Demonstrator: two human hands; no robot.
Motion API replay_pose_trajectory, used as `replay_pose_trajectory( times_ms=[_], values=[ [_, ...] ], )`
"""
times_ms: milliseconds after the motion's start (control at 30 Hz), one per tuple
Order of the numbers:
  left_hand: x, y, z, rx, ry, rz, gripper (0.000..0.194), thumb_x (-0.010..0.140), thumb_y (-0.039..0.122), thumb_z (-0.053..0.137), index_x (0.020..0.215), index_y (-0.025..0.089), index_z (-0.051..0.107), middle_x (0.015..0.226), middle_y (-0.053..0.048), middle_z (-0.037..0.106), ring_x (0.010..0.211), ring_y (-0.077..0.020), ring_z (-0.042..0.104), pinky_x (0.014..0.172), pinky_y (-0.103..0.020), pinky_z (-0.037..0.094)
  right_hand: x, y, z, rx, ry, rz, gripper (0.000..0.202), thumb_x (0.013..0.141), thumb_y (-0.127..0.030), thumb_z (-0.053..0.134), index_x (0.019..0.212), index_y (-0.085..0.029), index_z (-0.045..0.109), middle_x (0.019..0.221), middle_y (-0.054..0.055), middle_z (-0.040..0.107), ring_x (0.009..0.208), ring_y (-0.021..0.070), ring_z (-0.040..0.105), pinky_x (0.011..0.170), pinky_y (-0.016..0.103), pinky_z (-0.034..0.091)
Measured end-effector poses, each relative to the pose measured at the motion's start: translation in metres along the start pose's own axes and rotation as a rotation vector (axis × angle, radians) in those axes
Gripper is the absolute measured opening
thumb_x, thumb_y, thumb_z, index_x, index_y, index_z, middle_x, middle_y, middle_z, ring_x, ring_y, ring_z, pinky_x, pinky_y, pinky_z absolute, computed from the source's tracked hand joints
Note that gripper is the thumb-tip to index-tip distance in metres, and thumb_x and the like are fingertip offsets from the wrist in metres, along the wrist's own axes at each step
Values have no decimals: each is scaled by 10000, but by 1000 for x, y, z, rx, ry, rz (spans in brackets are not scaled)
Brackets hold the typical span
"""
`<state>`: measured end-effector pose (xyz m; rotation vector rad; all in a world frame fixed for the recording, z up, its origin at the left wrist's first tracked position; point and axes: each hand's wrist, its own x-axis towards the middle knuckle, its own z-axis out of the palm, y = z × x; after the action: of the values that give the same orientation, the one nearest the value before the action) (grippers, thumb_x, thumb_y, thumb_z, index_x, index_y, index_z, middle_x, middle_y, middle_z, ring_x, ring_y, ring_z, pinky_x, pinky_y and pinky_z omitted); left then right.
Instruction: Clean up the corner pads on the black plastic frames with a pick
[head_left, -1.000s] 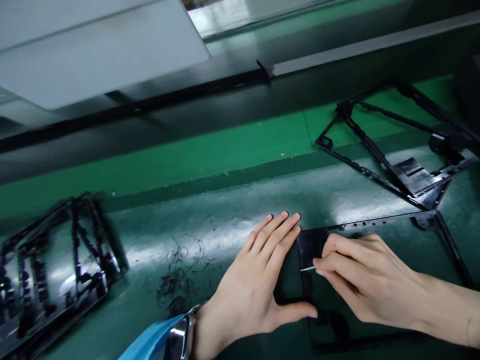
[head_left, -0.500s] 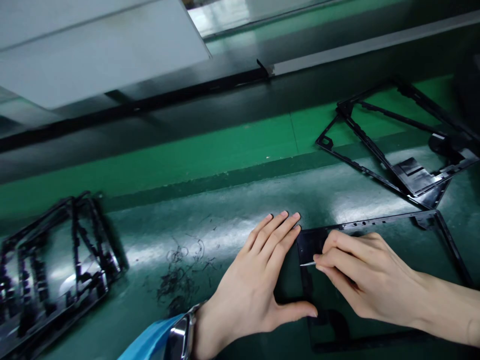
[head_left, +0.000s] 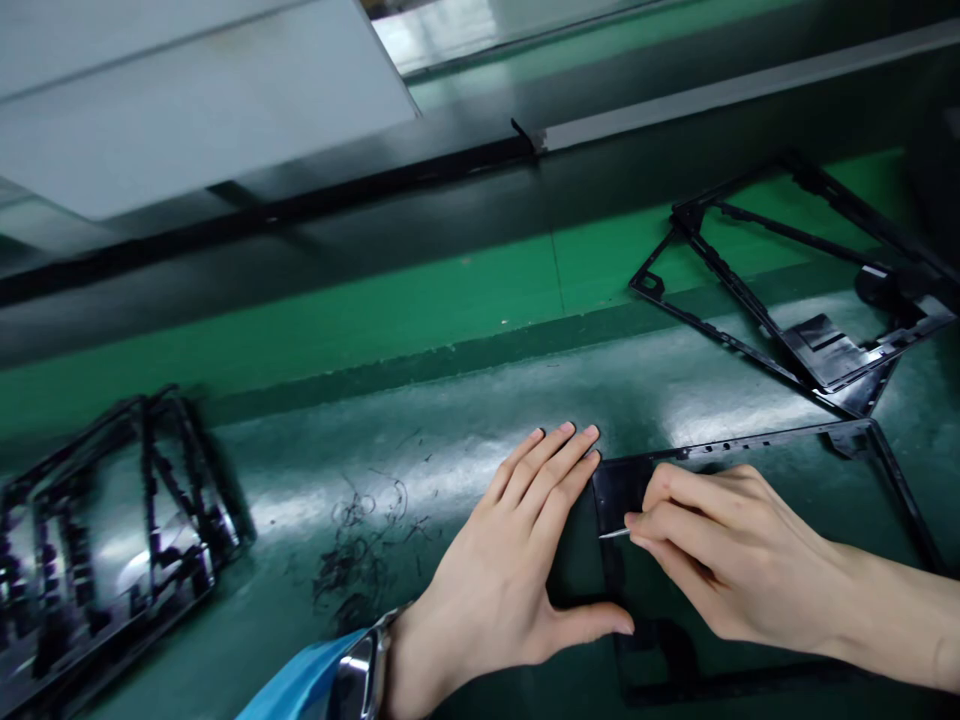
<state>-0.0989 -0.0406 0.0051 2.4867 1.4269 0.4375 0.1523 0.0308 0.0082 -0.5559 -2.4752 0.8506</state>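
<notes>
A black rectangular plastic frame lies flat before me, partly hidden by my hands. My left hand is spread palm down on the green surface, its fingertips beside the frame's upper left corner and its thumb reaching over the left side. In my right hand, the thumb and fingers pinch a thin, pointed metal blade. Its tip is at the frame's left edge, just below the wide corner panel; I cannot tell if it touches. Any handle is covered by the fingers.
Thin black shavings are scattered left of my left hand. More black frames are piled at the far left, slightly blurred. Two overlapping frames rest at the upper right. Behind runs a dark rail, with a white panel above.
The blade tip has moved slightly down along the frame's left edge. My left hand and the frame stay in nearly the same place.
</notes>
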Motion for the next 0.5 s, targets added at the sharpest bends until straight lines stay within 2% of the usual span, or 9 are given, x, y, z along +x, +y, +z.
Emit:
replay_pose_trajectory(
  times_ms=[167, 367, 500],
  values=[
    [0, 1, 0, -17, 2, -3, 1150, 849, 871, 659, 1615, 74, 342, 1666, -241, 454, 1592, -408, 370, 1299, -618, 338, 3, -1, -1, 14, 1, -18, 224, 1038, -61, 537, 939, -127, 727, 855, 34, 613, 618, 137, 530, 487, 322, 355],
    [-1, 1, -1, -34, -4, -8, 1175, 847, 873, 660, 1655, 110, 278, 1660, -245, 462, 1581, -429, 386, 1272, -656, 363, 2, -1, -1, -8, 12, 20, 235, 1060, -74, 509, 961, -140, 712, 889, 48, 645, 664, 148, 597, 514, 309, 392],
    [0, 1, -1, -34, -6, -13, 1167, 845, 867, 669, 1646, 105, 296, 1665, -250, 453, 1577, -433, 390, 1276, -657, 357, 1, -1, -1, -5, -5, 12, 231, 1049, -69, 517, 952, -150, 710, 893, 43, 636, 646, 141, 569, 509, 309, 374]
  ],
)
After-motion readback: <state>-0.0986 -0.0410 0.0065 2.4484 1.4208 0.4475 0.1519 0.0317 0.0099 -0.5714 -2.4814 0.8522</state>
